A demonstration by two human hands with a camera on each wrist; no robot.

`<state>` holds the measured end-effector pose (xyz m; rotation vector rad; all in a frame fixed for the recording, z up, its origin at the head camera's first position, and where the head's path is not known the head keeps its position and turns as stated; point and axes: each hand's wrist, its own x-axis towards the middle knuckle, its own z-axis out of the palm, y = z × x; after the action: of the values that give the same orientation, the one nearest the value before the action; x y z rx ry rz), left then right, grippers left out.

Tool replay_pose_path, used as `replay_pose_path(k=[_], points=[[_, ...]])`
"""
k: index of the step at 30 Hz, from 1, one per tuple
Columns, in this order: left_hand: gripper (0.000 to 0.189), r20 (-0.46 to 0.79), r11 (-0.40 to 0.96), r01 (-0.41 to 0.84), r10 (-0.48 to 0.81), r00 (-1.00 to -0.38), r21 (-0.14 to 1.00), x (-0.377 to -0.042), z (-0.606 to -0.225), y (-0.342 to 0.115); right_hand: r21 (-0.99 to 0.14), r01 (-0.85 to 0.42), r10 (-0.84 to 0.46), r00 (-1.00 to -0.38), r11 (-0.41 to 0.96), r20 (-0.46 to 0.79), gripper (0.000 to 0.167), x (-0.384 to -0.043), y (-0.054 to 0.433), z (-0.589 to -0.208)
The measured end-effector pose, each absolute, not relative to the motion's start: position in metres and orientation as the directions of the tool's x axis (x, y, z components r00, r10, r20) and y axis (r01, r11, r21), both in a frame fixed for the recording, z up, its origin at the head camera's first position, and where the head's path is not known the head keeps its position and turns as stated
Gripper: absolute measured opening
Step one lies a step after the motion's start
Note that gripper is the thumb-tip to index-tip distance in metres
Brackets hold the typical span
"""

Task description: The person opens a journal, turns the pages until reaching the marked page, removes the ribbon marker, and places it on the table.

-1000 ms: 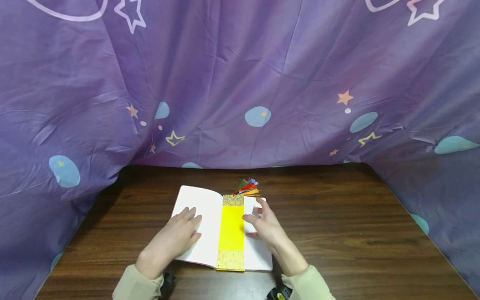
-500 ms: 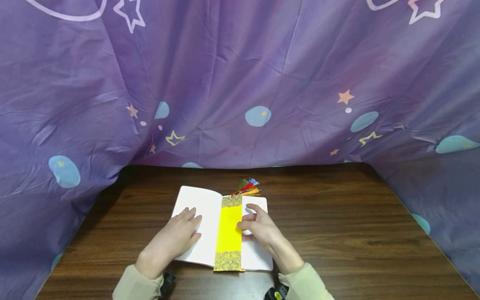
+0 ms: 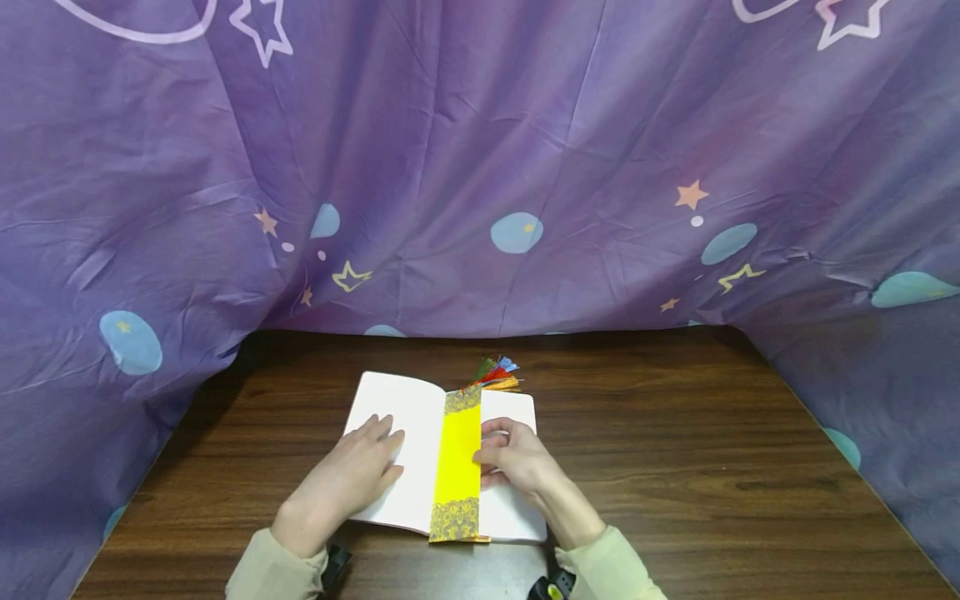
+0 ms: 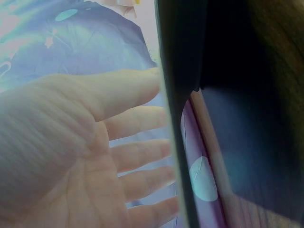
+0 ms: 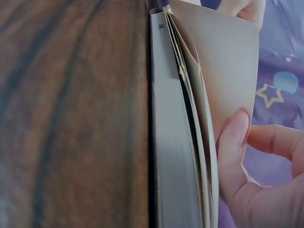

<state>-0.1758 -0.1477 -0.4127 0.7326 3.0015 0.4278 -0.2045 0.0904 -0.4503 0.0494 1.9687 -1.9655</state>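
An open notebook point(image 3: 411, 417) with white pages lies on the table. Along its middle runs a yellow bookmark point(image 3: 458, 458) with grey patterned ends; multicoloured tassels point(image 3: 497, 375) spread beyond its far end. My right hand point(image 3: 519, 461) pinches the right edge of the bookmark, which is tilted up there. In the right wrist view the thumb point(image 5: 235, 133) presses its pale underside point(image 5: 223, 71), over further thin sheets point(image 5: 202, 142). An edge of another strip point(image 3: 482, 539) peeks out below the bookmark. My left hand point(image 3: 345, 483) rests with straight fingers on the left page.
The brown wooden table point(image 3: 675, 442) extends on both sides of the notebook. A purple curtain point(image 3: 450, 167) with stars and blue ovals hangs behind and at the sides. Black bands point(image 3: 335, 567) sit at both wrists.
My right hand has come slightly left and nearer, and now pinches the bookmark's right edge. That edge has lifted, so the bookmark looks narrower from above. The left hand has stayed put.
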Motion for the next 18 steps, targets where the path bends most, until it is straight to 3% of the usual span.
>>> replay_pose_path(k=[18], points=[[0.042,0.015,0.861,0.426,0.439,-0.898,0.277,-0.176,-0.413,-0.148,-0.968,0.25,-0.192,-0.95,-0.001,-0.245,0.042,-0.208,0.107,-0.431]])
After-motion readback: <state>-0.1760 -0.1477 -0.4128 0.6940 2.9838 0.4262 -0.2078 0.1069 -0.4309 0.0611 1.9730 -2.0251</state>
